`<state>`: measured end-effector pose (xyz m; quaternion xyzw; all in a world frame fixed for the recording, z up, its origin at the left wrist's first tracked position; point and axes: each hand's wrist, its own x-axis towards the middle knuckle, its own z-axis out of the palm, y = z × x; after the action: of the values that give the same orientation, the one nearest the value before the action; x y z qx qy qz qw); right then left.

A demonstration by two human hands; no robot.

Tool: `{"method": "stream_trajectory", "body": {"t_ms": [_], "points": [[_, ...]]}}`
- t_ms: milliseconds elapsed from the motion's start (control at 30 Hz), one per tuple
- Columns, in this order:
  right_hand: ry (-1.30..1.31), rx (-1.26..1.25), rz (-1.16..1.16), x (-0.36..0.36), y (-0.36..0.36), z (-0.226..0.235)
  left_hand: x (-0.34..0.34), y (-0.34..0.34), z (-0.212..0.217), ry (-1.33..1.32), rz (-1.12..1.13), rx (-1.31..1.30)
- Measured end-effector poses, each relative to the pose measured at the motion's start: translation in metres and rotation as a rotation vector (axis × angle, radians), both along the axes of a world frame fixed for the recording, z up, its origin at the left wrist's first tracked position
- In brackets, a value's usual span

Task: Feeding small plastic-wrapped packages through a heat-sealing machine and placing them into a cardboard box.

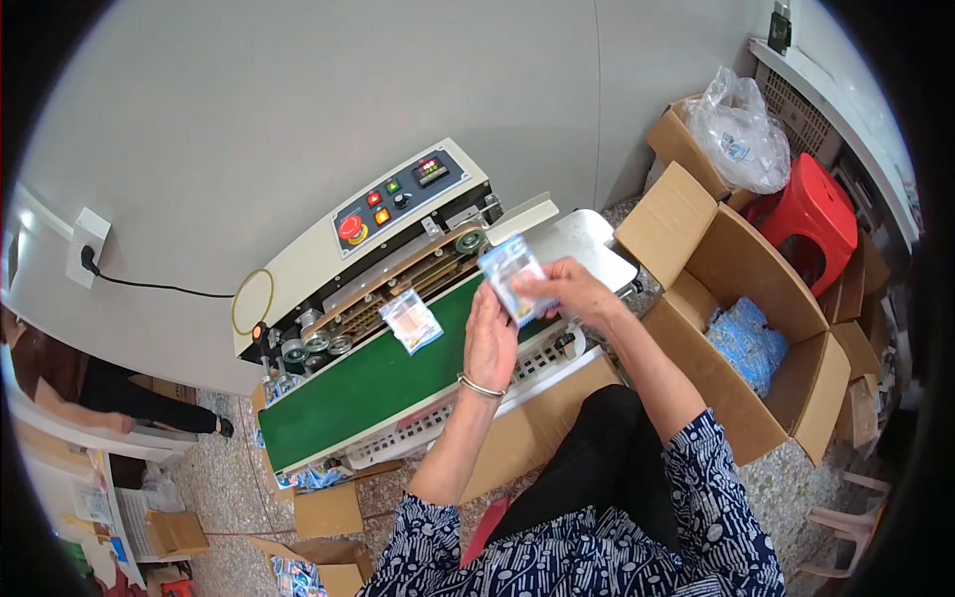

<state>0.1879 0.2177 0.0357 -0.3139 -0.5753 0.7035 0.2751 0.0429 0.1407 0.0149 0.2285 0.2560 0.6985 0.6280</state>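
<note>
At the far left, a black cord [164,291] is running along the wall [298,99] into the cream machine [298,269], which is standing close against that wall. The green belt [328,403] is ending above loose blue packets [318,478], and open room is stretching from that end to a small packet [411,320] lying near the machine's rail. The left hand [489,338] is hovering over the belt's near edge, palm up, fingers extended and gripping nothing. Just beside it, the right hand [572,289] is pinching a held packet [512,274]. Behind that hand, a metal plate [587,239] is bordering the belt's right end. An open carton [686,373] is crowding the right forearm's side, holding blue packaging [746,343]; a plastic bag [738,134] and a red stool [821,219] are standing beyond.
</note>
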Motion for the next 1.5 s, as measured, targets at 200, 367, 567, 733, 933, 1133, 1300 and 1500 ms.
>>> {"method": "stream_trajectory", "body": {"t_ms": [200,367,567,733,933,1133,1300,1500], "points": [[-0.179,-0.115,-0.218,0.015,0.05,-0.008,0.014,-0.043,0.004,0.16,-0.057,-0.21],[-0.18,-0.141,-0.17,-0.005,0.057,-0.005,0.019,-0.073,-0.012,0.156,-0.1,-0.298],[-0.2,-0.086,-0.073,-0.031,0.064,-0.023,0.024,-0.09,-0.021,0.147,-0.134,-0.346],[-0.237,0.099,-0.041,-0.034,0.062,-0.041,0.054,-0.081,-0.023,0.172,-0.239,-0.342],[-0.697,0.932,-0.255,-0.01,0.039,-0.044,0.107,-0.066,-0.056,0.187,-0.378,-0.347],[-0.673,0.96,-0.425,0.215,0.017,-0.024,0.177,-0.054,-0.06,0.341,-0.492,-0.388],[-1.218,0.576,-0.642,0.461,-0.021,-0.043,0.267,-0.03,-0.052,0.606,-0.59,-0.183],[-1.145,0.362,-0.278,0.544,-0.119,-0.084,0.386,0.062,-0.053,1.041,-0.659,0.169]]}}
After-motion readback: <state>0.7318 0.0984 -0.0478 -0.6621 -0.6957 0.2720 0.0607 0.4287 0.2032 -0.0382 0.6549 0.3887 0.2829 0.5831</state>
